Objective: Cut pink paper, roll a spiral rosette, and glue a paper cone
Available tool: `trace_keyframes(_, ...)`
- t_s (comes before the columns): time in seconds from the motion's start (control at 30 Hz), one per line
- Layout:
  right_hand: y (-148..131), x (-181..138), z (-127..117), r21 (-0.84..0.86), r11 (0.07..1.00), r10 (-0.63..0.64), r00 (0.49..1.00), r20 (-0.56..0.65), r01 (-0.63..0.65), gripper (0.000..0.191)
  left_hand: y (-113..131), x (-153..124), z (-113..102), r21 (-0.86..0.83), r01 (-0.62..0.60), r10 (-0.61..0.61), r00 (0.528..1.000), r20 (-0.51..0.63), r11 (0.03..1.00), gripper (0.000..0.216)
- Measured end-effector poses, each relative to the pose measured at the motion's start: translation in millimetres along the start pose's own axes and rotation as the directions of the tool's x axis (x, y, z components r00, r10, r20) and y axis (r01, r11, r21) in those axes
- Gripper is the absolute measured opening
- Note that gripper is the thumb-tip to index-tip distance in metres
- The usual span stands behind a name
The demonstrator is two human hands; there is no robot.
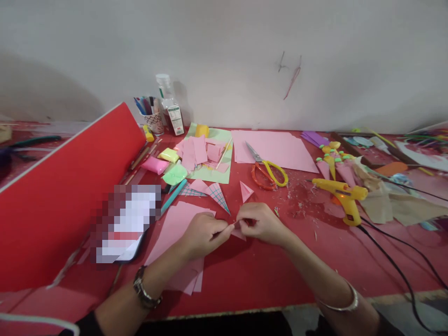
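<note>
The left hand [206,232] and right hand [261,223] both pinch a little pink paper [239,234]. Scissors [258,159] lie on the red worktop [266,284]

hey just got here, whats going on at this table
A person is working a small piece of pink paper between the fingertips of the left hand and right hand, low over the red table. A folded pink piece lies just beyond the hands, and pink sheets lie under the left forearm. The scissors and glue gun lie on the table, with neither hand on them.
</note>
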State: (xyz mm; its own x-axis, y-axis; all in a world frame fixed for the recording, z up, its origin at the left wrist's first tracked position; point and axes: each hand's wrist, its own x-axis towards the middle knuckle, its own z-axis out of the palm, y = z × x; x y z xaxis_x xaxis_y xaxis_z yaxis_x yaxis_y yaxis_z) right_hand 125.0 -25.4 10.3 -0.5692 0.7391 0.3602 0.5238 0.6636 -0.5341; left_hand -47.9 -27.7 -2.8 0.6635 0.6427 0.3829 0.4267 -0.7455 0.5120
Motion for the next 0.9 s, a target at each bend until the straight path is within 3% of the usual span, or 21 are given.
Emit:
trace_keyframes(0.4, 4.4, -1.2, 0.0, -0.082, 0.997, 0.004, 0.999, -0.052, -0.009, 0.014, 1.0, -1.2, 0.5, -0.057, 0.03, -0.03, 0.999, -0.011, 0.998, 0.046)
trace_keyframes(0.53, 2.1, 0.1, -0.9, -0.008, 0.999, 0.047, 0.998, -0.039, -0.048, 0.014, 1.2, -0.7, 0.5, -0.063, 0.058, -0.059, 0.998, -0.016, 0.996, 0.047)
trace_keyframes(0.73, -3.2, 0.5, -3.8, 0.199, 0.959, 0.219, 0.974, -0.06, -0.204, 0.015, 4.4, 0.6, -2.0, -0.156, 0.167, -0.177, 0.983, -0.055, 0.974, 0.044)
trace_keyframes(0.9, -5.1, 1.3, -2.2, 0.275, 0.917, 0.303, 0.953, -0.007, -0.29, 0.014, 5.9, 0.8, -2.9, -0.23, 0.23, -0.24, 0.971, -0.013, 0.946, 0.042)
